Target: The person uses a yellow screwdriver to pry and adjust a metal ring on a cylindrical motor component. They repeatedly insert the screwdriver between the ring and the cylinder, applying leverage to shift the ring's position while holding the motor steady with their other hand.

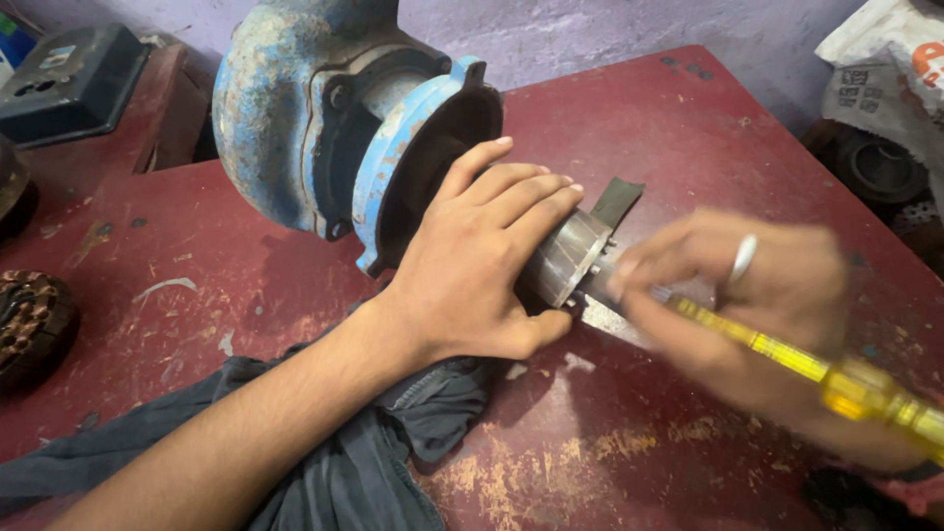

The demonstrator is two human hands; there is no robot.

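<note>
Printed sack (885,69), top right corner, off the far right edge of the tabletop (629,128): crumpled whitish-grey woven material, grey block print on the lower fold, an orange mark near the frame edge. It drapes over a dark round object below it, partly cut off by the frame.

Small label (57,56), top left: pale rectangular sticker with a bluish patch, stuck on the sloped top of a dark grey box (69,84) that sits beyond the left end of the tabletop. Print too small to tell.

A sliver of a green and blue item at the far top left edge, kind unclear. No screens or signs in view.
</note>
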